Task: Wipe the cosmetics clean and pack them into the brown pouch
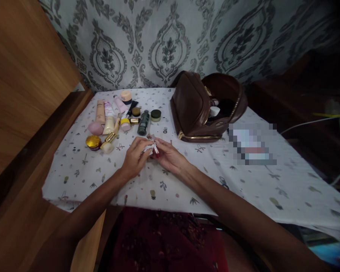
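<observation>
My right hand is closed around a small red cosmetic tube with a shiny, pale upper part. A crumpled white tissue is pinched in my left hand, pressed close to the tube. Both hands meet above the front middle of the table. Just beyond them lies a dark green bottle, with a dark-lidded jar to its right. My fingers hide part of the tube and the tissue.
Several tubes and jars cluster at the left, among them a gold-lidded jar and a pink sponge. An unzipped brown bag with items inside stands at the back right. A blurred-out object lies right of it on the patterned tablecloth.
</observation>
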Demonstrator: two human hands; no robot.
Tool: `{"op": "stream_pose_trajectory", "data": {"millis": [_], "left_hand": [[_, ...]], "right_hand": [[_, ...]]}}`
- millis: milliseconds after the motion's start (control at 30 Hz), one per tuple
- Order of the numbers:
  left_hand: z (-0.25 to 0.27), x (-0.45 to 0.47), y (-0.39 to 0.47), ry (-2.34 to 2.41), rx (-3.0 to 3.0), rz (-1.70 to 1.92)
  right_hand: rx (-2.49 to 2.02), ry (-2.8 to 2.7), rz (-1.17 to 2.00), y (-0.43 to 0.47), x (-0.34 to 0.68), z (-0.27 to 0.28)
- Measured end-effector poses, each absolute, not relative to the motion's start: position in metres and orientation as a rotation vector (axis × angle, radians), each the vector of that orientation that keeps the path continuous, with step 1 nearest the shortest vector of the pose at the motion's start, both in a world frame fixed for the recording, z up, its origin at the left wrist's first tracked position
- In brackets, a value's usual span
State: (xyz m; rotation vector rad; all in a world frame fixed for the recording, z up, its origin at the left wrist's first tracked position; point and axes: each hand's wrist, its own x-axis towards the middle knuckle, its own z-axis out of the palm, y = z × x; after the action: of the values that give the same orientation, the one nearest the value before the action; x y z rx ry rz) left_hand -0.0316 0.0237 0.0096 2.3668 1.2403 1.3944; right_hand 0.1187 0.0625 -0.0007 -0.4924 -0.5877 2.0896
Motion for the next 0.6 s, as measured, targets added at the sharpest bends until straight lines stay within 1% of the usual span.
{"op": "stream_pose_trajectory", "data": {"millis": [200,333,467,600], "left_hand": [[0.0133,-0.0343,0.0259,1.347,2.268,1.452],[0.0112,-0.0305,0.0234,1.208,2.372,1.364],[0.0089,-0.0272,0.0201,1.048,2.437,1.259],[0.0091,-0.0264,0.0189,0.975,2.449,1.227]], "right_hand": [[-0.522,-0.616,2.097,0.0630,0.1181,-0.0041],[-0.565,-0.582,2.035,0.0673,0.1201,-0.0052],[-0.560,-0.561,2.039,0.0704,0.1244,-0.0034],[-0.546,-0.546,2.044,0.0706,0.1268,-0.0015]]}}
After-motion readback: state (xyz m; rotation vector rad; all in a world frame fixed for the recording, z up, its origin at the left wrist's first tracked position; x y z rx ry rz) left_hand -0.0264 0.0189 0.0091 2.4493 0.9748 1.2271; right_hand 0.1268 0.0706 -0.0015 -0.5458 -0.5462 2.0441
